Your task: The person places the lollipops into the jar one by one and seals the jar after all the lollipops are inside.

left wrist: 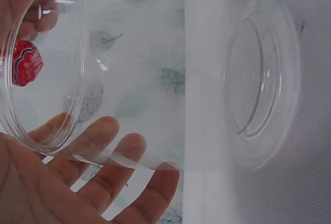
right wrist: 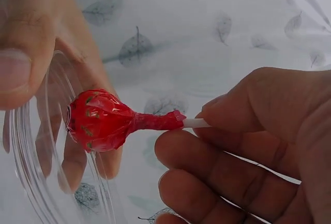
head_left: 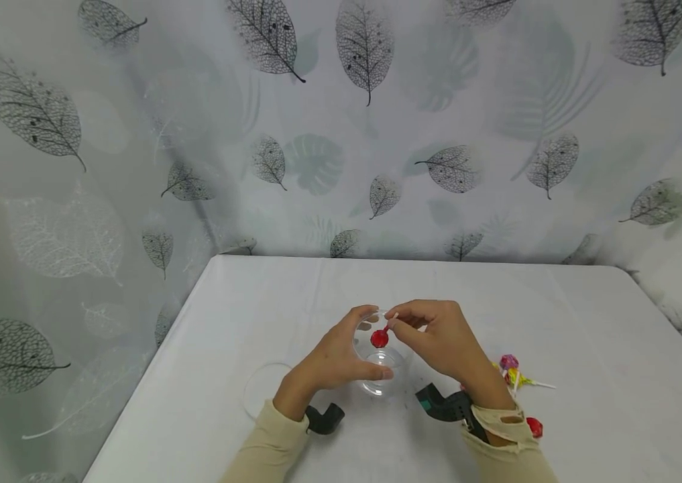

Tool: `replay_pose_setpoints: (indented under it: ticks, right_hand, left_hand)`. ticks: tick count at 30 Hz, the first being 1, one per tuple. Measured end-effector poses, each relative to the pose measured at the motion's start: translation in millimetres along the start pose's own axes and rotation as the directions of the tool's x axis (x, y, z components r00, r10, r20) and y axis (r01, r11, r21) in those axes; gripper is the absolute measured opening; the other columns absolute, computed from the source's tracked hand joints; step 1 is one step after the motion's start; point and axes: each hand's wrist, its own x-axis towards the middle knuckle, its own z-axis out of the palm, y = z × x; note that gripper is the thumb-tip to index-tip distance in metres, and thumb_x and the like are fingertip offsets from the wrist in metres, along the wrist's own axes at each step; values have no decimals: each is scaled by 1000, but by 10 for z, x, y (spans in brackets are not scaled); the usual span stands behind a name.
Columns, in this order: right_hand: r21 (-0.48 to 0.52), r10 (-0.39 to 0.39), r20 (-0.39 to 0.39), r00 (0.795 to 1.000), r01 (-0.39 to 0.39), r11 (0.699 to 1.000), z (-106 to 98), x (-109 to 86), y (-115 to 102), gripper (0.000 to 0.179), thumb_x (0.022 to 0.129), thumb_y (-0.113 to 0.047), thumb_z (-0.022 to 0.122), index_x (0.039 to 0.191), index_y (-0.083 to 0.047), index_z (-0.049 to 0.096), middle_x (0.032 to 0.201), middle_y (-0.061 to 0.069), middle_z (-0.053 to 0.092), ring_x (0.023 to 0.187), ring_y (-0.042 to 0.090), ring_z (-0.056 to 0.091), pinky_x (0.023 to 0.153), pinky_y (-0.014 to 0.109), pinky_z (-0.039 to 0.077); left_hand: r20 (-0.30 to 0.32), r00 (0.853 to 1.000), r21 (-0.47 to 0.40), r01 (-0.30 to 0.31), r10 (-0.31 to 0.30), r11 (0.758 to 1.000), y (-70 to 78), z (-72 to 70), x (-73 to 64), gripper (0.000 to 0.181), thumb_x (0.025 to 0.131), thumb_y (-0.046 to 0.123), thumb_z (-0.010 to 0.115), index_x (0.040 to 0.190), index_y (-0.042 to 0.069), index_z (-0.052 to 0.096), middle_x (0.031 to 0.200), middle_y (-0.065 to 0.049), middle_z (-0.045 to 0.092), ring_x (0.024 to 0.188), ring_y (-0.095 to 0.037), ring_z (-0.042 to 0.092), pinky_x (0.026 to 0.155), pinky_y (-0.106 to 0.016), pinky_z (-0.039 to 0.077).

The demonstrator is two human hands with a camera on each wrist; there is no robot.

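Observation:
A clear plastic jar (head_left: 373, 388) stands on the white table, its round mouth towards me. My left hand (head_left: 336, 354) grips it near the rim, with the thumb on the near side and the fingers curving round the far side. Between the thumb and fingers of my right hand (head_left: 440, 335) is the white stick of a lollipop (right wrist: 101, 120) in a red wrapper. Its round head hangs down at the jar's mouth, the stick slanting up to the right. In the left wrist view, the jar's base (left wrist: 264, 87) shows no sweets inside.
Several wrapped lollipops (head_left: 508, 363), purple and yellow among them, lie on the table (head_left: 606, 349) beyond my right forearm, which partly covers them. A red one (head_left: 534, 427) lies by the right cuff. A clear round lid-like disc (head_left: 250, 386) lies left of my left wrist.

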Motion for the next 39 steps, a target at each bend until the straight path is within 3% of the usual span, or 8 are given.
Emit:
replay_pose_setpoints:
  ticks: [9,14,19,26,34,39]
  right_hand:
    - [-120,-44,19,999,46,992,32,1,32,10,85,-11,71,91,-19,75,79,-16,69,72,0,62,68,28,55]
    - [-163,-75,21,997,78,984,31,-4,48,11,84,-10,70,89,-18,76,79,-14,69,70,1,60,65,28,52]
    - [-209,-35,69,997,48,977,40,-16,46,12,85,-10,69,91,-16,78,81,-10,70,71,4,57,59,24,49]
    - [-231,-21,128,991,51,972,61,-4,19,12,84,-10,69,92,-13,78,79,-8,70,67,6,53,55,21,47]
    - [-251,-49,163,985,89,964,72,7,71,12,85,-12,69,92,-14,77,79,-9,70,64,5,51,56,21,46]
    - [-251,-28,171,985,71,965,73,-17,81,12,84,-11,68,92,-14,77,79,-10,69,66,4,52,56,20,46]
  left_hand:
    - [6,1000,-3,10,-10,1000,7,7,-3,96,70,44,85,147,34,28,145,2,44,130,-22,46,96,-52,45]
    - [7,1000,-4,3,-3,1000,14,14,7,98,70,44,85,148,31,29,145,2,44,131,-23,45,95,-52,44]
    - [10,1000,-9,-10,10,1000,10,25,9,96,70,43,85,147,34,28,145,3,44,131,-22,45,95,-52,44]
    - [3,999,-16,-35,35,999,-12,31,6,98,69,47,85,148,28,29,143,3,45,131,-25,44,97,-55,43]
    - [5,999,-45,-43,44,998,-2,31,9,97,69,49,85,146,36,27,145,-2,43,130,-27,44,95,-53,44]
    - [6,999,-39,-39,39,998,-9,58,10,96,69,48,85,145,39,27,142,7,44,130,-26,44,97,-52,43]
